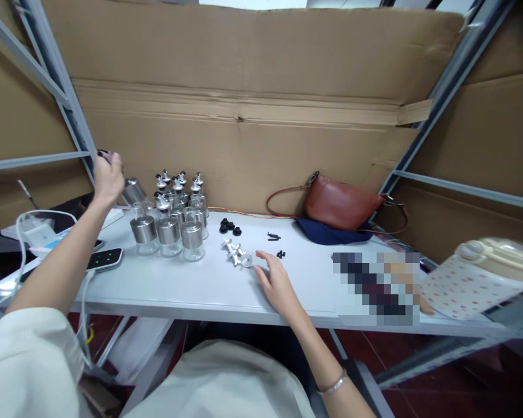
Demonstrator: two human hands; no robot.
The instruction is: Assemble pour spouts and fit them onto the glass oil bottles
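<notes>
My left hand [108, 179] is raised at the left and closed around the upper part of a tilted glass bottle with a steel band [133, 191]. A dark tip shows above the fingers. Below it stand several open-necked glass bottles [192, 235] with steel bands. Behind them are more bottles with pourer tops [177, 184]. My right hand [278, 283] hovers low over the tabletop or rests on it, fingers apart and nothing in them. Just left of its fingertips lie silver pourer tops [235, 253]. Black round caps [236, 231] and small black parts [280, 254] lie beyond.
The white table [239, 290] is backed by cardboard [244, 157] and framed by metal posts. A brown bag [342, 203] rests on a dark blue cloth item [326, 232]. A dotted container [470, 284] stands right. A cabled device [105, 259] lies left. One area is pixelated.
</notes>
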